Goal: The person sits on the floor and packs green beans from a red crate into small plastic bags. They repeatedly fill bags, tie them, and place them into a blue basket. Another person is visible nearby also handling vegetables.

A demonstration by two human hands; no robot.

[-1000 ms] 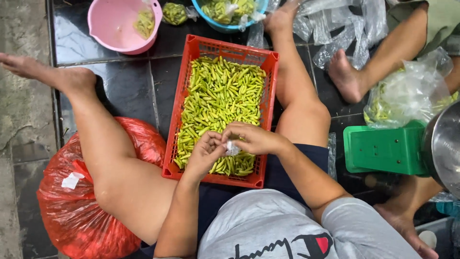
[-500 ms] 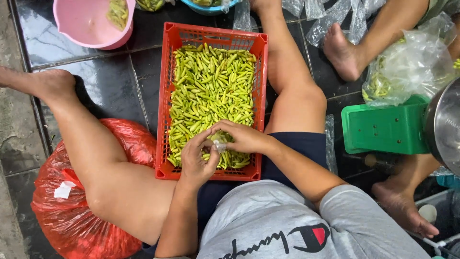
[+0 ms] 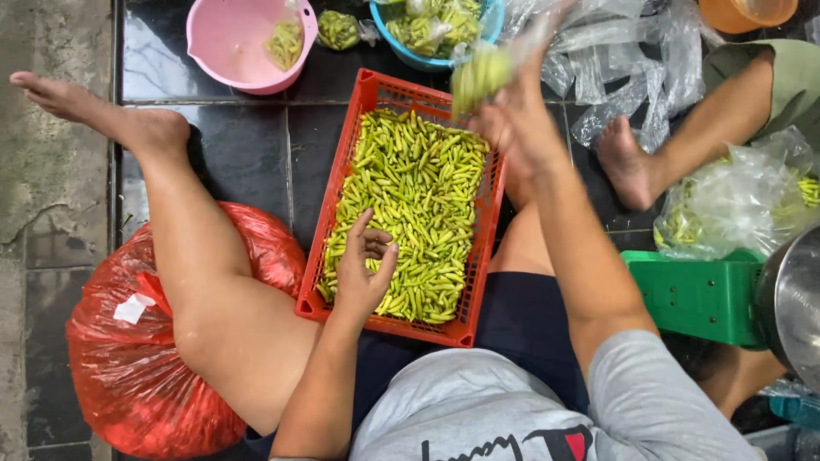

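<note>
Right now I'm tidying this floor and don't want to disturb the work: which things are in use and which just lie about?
In use:
- red crate of green chillies, left hand resting on them
- small filled bag, blurred, held up by right hand
- blue bowl of filled bags

Lying about:
- red sack
- pink bowl
- green scale
- empty clear bags

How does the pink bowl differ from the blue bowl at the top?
The pink bowl is nearly empty, with only one small bag of green chillies; the blue bowl is heaped with several bags. The pink bowl shows almost whole; the blue bowl is cut off by the picture's edge. Both are round plastic bowls on the dark tiled floor beyond the red crate.
</note>
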